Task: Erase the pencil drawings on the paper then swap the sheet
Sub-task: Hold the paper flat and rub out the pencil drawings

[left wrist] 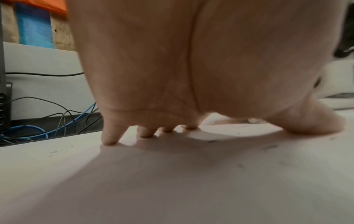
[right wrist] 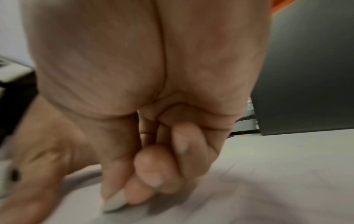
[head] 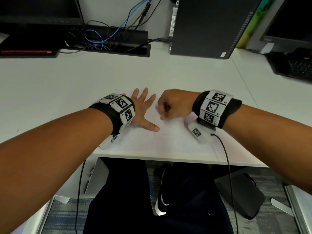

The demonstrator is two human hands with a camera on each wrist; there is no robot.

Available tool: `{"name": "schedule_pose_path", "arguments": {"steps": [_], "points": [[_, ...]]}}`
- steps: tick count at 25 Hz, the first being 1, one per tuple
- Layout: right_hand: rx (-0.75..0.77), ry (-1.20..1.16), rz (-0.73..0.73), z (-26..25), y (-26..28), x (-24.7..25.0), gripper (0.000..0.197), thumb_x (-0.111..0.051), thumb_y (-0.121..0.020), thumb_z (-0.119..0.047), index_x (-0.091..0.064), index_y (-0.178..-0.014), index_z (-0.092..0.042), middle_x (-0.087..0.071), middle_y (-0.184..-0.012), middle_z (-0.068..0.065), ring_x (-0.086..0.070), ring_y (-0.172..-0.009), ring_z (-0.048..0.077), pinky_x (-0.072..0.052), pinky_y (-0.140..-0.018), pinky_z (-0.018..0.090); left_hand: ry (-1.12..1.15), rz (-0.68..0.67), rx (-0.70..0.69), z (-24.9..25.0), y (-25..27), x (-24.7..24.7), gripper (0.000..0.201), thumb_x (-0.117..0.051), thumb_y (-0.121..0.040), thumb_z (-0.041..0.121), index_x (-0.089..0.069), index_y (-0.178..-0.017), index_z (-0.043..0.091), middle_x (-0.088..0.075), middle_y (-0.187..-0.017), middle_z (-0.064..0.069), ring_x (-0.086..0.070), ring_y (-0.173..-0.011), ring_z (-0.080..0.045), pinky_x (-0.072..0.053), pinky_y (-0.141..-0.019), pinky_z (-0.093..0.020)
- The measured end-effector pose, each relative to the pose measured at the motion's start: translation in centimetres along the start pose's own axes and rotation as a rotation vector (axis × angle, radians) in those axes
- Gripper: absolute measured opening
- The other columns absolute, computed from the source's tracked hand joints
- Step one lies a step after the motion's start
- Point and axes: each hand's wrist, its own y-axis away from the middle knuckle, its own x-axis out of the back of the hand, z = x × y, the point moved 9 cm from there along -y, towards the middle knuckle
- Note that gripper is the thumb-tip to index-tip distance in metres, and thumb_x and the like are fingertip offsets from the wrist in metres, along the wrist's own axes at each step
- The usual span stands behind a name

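A white sheet of paper (head: 165, 141) with faint pencil lines lies at the desk's near edge. My left hand (head: 143, 112) presses flat on its left part, fingers spread, fingertips (left wrist: 109, 141) and thumb down on the sheet. My right hand (head: 170, 105) is curled just to the right of it and pinches a small white eraser (right wrist: 114, 202) between thumb and fingers, its tip on the paper (right wrist: 268, 189). Dark eraser crumbs (left wrist: 211, 141) are scattered over the sheet. In the head view the eraser is hidden by the fist.
At the back of the white desk (head: 84, 78) stand a black computer tower (head: 207, 26), a cable tray with blue and black cables (head: 104, 38), a monitor (head: 38, 10) and a keyboard (head: 293, 66) at right. A bag (head: 243, 195) lies on the floor.
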Motion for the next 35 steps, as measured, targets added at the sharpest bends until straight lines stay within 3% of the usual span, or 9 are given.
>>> {"name": "schedule_pose_path", "arguments": {"steps": [4,7,13,18,22,26,31,35], "points": [[-0.108,0.005,0.12,2.6,-0.1,2.2,0.008,-0.07,-0.086,-0.018,-0.067,-0.078,-0.016,-0.059,-0.068,-0.013,-0.055,-0.066,0.006,-0.038,-0.057,0.016,-0.015,-0.005,0.004,0.2,0.2,0.1,0.13,-0.048,-0.062,0.092,0.026,-0.15,0.031,0.032,-0.159,-0.002,0.02,-0.147,-0.034,-0.004,-0.114,-0.064],[-0.1,0.019,0.089,2.4,-0.3,1.5,0.009,-0.069,-0.086,-0.018,-0.066,-0.078,-0.017,-0.058,-0.069,-0.013,-0.052,-0.065,0.001,-0.038,-0.057,0.017,-0.051,-0.008,0.0,0.2,0.3,0.5,0.133,-0.05,-0.06,0.092,0.023,-0.152,0.03,0.029,-0.16,-0.003,0.019,-0.147,-0.035,-0.005,-0.114,-0.066],[-0.119,-0.022,0.131,2.8,-0.2,1.8,0.007,-0.068,-0.085,-0.017,-0.069,-0.081,-0.011,-0.065,-0.075,-0.004,-0.059,-0.071,0.013,-0.047,-0.064,0.023,0.037,-0.013,-0.066,2.7,0.1,0.7,0.129,-0.052,-0.062,0.091,0.02,-0.153,0.033,0.029,-0.16,-0.001,0.022,-0.147,-0.033,-0.001,-0.114,-0.063],[0.015,-0.047,-0.02,0.3,0.4,-0.8,0.012,-0.071,-0.084,-0.02,-0.067,-0.073,-0.016,-0.066,-0.073,-0.003,-0.057,-0.065,0.01,-0.047,-0.063,0.022,0.041,0.014,-0.071,2.7,0.0,0.5,0.12,-0.051,-0.061,0.091,0.009,-0.154,0.041,0.029,-0.16,-0.001,0.021,-0.148,-0.032,-0.001,-0.115,-0.065],[-0.087,-0.013,0.124,2.7,0.2,2.0,0.011,-0.07,-0.085,-0.019,-0.067,-0.075,-0.015,-0.061,-0.067,-0.009,-0.057,-0.068,0.011,-0.04,-0.058,0.018,0.008,-0.001,-0.063,2.9,-0.1,0.4,0.129,-0.048,-0.06,0.093,0.022,-0.151,0.035,0.031,-0.159,-0.001,0.022,-0.147,-0.033,-0.002,-0.115,-0.065],[0.018,-0.03,-0.037,0.5,0.7,-0.5,0.013,-0.071,-0.084,-0.019,-0.067,-0.072,-0.015,-0.058,-0.063,-0.01,-0.053,-0.06,0.006,-0.041,-0.06,0.018,0.027,0.0,-0.071,2.7,-0.2,0.4,0.127,-0.049,-0.059,0.093,0.02,-0.152,0.039,0.031,-0.159,-0.002,0.023,-0.147,-0.034,-0.001,-0.115,-0.065],[-0.094,-0.059,0.122,3.0,0.2,1.9,0.011,-0.07,-0.085,-0.018,-0.067,-0.074,-0.016,-0.059,-0.065,-0.009,-0.056,-0.066,0.01,-0.041,-0.06,0.02,0.004,0.001,-0.055,2.8,-0.1,0.4,0.128,-0.049,-0.062,0.091,0.023,-0.151,0.034,0.031,-0.159,-0.002,0.022,-0.147,-0.034,-0.002,-0.115,-0.065],[0.023,-0.065,-0.031,0.5,0.8,-0.9,0.018,-0.071,-0.084,-0.019,-0.064,-0.068,-0.018,-0.058,-0.062,-0.01,-0.052,-0.058,0.004,-0.041,-0.06,0.016,0.024,0.002,-0.072,2.7,-0.3,0.4,0.127,-0.051,-0.06,0.092,0.02,-0.152,0.038,0.031,-0.159,-0.002,0.023,-0.147,-0.034,-0.002,-0.115,-0.065]]}}
